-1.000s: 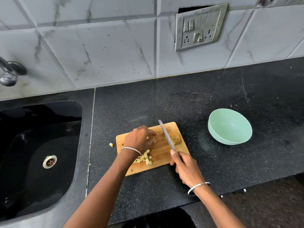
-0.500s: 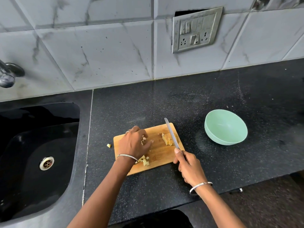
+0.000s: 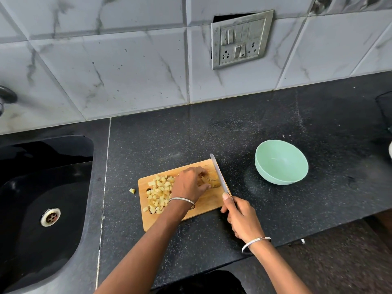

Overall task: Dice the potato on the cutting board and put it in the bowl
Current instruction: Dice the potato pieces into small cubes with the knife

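A wooden cutting board (image 3: 203,205) lies on the black counter. On its left half sits a pile of diced potato (image 3: 159,193). My left hand (image 3: 189,184) curls over the uncut potato piece (image 3: 210,179) at the board's far right and holds it down. My right hand (image 3: 241,217) grips the knife (image 3: 218,176) by the handle, forefinger along the spine, blade lying against the right side of the potato piece. The mint green bowl (image 3: 281,162) stands empty to the right of the board.
One stray potato cube (image 3: 132,190) lies on the counter just left of the board. A black sink (image 3: 42,200) with a steel drain fills the left. The counter's front edge runs near my right wrist. A dark object (image 3: 385,107) shows at the far right edge.
My left hand has moved right from the diced pile onto the uncut potato piece, uncovering the dice. The knife has stayed beside the piece, and the camera has shifted a little.
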`<state>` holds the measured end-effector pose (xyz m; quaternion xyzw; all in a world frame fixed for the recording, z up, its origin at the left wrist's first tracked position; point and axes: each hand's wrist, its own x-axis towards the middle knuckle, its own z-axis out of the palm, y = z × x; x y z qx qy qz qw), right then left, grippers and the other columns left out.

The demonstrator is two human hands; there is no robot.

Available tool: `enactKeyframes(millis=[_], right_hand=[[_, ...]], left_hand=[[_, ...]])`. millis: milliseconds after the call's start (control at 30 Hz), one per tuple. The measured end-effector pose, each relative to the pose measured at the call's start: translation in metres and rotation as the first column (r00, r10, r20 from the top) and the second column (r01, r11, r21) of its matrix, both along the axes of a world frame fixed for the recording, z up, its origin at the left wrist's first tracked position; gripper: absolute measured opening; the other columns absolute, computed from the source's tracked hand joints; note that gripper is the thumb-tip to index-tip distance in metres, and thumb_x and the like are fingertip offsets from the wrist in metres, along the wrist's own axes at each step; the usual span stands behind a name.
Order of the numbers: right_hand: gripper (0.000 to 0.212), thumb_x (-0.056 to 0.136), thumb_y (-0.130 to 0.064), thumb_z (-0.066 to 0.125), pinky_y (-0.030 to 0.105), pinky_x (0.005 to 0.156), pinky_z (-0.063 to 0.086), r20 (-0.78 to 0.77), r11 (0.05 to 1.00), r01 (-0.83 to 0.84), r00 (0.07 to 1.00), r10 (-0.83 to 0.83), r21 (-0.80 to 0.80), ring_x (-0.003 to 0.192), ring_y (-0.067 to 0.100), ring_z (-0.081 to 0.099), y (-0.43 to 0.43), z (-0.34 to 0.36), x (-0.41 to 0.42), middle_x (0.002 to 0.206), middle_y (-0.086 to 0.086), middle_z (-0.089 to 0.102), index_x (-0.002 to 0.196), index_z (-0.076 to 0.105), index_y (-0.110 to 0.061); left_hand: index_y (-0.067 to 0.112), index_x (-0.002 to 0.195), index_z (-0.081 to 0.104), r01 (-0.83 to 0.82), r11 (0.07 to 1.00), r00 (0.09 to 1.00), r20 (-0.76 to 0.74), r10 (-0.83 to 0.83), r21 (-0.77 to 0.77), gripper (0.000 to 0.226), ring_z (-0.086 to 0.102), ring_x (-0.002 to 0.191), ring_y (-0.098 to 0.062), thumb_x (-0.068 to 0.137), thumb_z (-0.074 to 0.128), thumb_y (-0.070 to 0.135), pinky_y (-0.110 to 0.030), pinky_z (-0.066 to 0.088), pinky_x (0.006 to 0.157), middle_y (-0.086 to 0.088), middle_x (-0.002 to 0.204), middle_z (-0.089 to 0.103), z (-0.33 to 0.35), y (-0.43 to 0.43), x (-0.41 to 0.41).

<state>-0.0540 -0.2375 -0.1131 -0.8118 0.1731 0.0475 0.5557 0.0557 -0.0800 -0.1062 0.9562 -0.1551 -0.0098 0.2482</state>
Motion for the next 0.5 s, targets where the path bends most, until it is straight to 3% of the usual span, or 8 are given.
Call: enactKeyframes(millis=[167,300,500], right_hand=[[0.052,0.095,-0.059,0.045,0.025,0.049,0.031,-0.001,1.0,-0.008,1.0,0.008,0.001,0.037,0.003,0.041,-0.001,0.001,-0.001,0.046,-0.005,0.047,0.069,0.06,-0.017],[0.051,0.095,-0.058,0.046,0.026,0.048,0.032,0.001,1.0,-0.022,1.0,0.022,0.002,0.037,0.003,0.042,0.0,0.002,0.0,0.046,-0.005,0.048,0.069,0.061,-0.016],[0.052,0.094,-0.06,0.045,0.027,0.05,0.032,0.02,0.999,-0.039,0.999,0.039,-0.027,0.038,0.003,0.044,0.0,0.004,0.0,0.046,-0.007,0.05,0.067,0.06,-0.018]], left_hand=[[0.03,0.107,0.065,0.018,0.999,1.0,-0.024,-0.019,-0.04,0.035,0.062,0.078,-0.009,0.076,0.078,0.041,-0.028,0.051,0.07,0.011,0.091,0.069,0.001,0.001,0.0],[0.028,0.102,0.066,0.008,0.997,0.999,-0.03,-0.01,-0.081,0.033,0.055,0.067,-0.001,0.074,0.08,0.038,-0.018,0.044,0.063,0.013,0.085,0.069,0.001,0.006,-0.002],[0.027,0.102,0.065,-0.042,0.995,0.999,-0.005,0.041,-0.092,0.03,0.063,0.067,-0.006,0.076,0.077,0.037,-0.024,0.051,0.065,0.013,0.085,0.07,0.004,0.017,-0.01]])
